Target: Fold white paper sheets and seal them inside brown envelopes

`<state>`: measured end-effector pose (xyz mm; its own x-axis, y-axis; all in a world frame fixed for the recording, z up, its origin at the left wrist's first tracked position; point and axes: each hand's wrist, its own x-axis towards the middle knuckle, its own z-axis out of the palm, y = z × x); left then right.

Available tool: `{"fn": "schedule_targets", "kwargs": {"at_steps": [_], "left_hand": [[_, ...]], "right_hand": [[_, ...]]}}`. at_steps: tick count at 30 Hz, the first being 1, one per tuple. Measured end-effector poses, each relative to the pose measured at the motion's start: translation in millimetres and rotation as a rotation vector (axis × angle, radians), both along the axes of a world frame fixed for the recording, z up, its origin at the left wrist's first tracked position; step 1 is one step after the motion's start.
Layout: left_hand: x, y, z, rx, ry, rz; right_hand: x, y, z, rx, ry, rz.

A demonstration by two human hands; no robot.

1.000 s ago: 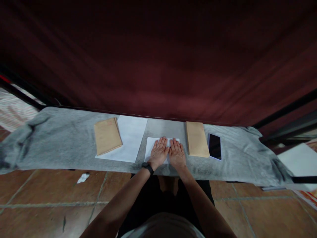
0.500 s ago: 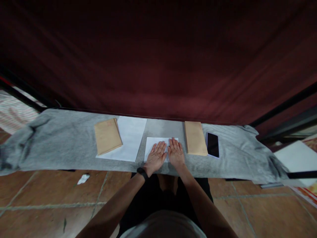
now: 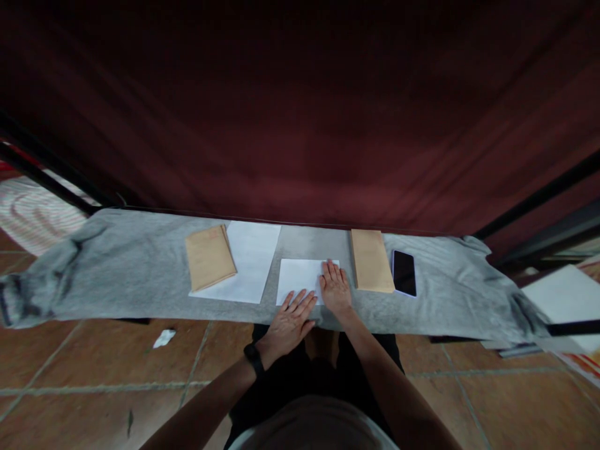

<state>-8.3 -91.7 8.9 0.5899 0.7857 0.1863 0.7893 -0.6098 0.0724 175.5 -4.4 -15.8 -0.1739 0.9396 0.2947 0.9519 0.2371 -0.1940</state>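
Note:
A small white sheet of paper [image 3: 299,275], perhaps folded, lies on the grey cloth in front of me. My right hand [image 3: 335,289] rests flat on its right end, fingers stretched out and pointing away from me. At the sheet's near left edge is my left hand [image 3: 289,322], with the fingers spread and only the fingertips over the paper. Neither hand grips anything. Just right of my right hand sits a stack of brown envelopes [image 3: 372,259]. Further left, more brown envelopes [image 3: 210,257] lie tilted on larger white paper [image 3: 255,259].
A phone [image 3: 404,274] with a dark screen lies beside the right-hand envelopes. Grey cloth [image 3: 126,269] covers the narrow table. Behind it hangs a dark red curtain [image 3: 300,144]. Crumpled white paper [image 3: 164,338] is on the tiled floor at the left.
My left hand has slid back toward me, from the middle of the small white sheet to its near edge. My right hand stays flat on the sheet. The view has shifted slightly.

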Motion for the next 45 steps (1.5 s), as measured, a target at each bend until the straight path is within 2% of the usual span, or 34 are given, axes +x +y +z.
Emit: {"fn": "schedule_targets", "kwargs": {"at_steps": [4,9,11,18,24,27,35,39,45], "left_hand": [[0,-1,3.4,-0.004,-0.012,0.001],[2,-2,1.1,0.008,-0.049,0.006],[2,-3,-0.5,0.019,-0.05,0.009],[0,-1,2.5,0.01,0.0,-0.001],[0,-1,3.1,-0.031,0.02,0.0],[1,-1,3.2,-0.042,0.0,0.004],[4,6,1.9,-0.103,-0.04,0.093],[7,23,-3.0,-0.099,-0.043,0.181],[3,54,-5.3,-0.071,-0.031,0.333]], "right_hand": [[-6,-2,7.0,-0.061,0.021,0.036],[-20,-14,12.9,-0.142,0.012,0.387],[-20,-15,13.4,-0.147,0.0,0.451],[-1,13,14.0,-0.137,-0.053,0.365],[-1,26,16.6,-0.148,-0.049,0.244],[1,16,14.7,-0.126,-0.048,0.23],[30,-35,4.7,-0.086,-0.091,0.219],[33,-49,4.4,-0.03,-0.08,0.188],[30,-54,5.1,-0.006,-0.059,0.144]]}}
